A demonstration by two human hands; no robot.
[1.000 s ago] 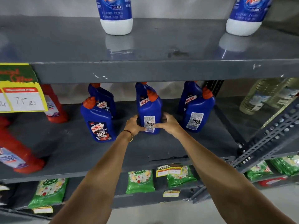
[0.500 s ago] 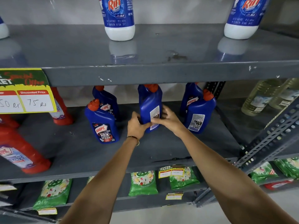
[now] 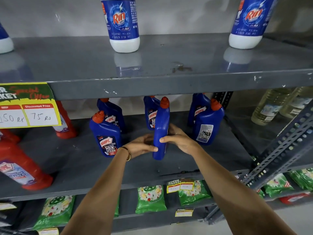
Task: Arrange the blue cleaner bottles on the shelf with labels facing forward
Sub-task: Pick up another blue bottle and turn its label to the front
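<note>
On the middle grey shelf (image 3: 169,177) stand several blue cleaner bottles with red caps. The centre bottle (image 3: 161,126) shows its narrow edge to me, with no label visible. My left hand (image 3: 141,146) grips its lower left side and my right hand (image 3: 177,139) wraps its right side. The front left bottle (image 3: 105,136) faces forward with its label showing. Behind it is another (image 3: 112,116), and one more (image 3: 150,112) stands behind the held bottle. The front right bottle (image 3: 207,124) shows its back label; one (image 3: 197,107) stands behind it.
Red bottles (image 3: 22,167) stand at the left of the same shelf, under a yellow price tag (image 3: 28,109). White-and-blue bottles (image 3: 122,24) are on the shelf above. Clear bottles (image 3: 271,109) sit at the right behind a slanted metal brace (image 3: 279,150). Green packets (image 3: 150,198) lie below.
The centre bottle has been turned from back label toward me to edge-on, both hands staying on it. The camera has tilted up a little.
</note>
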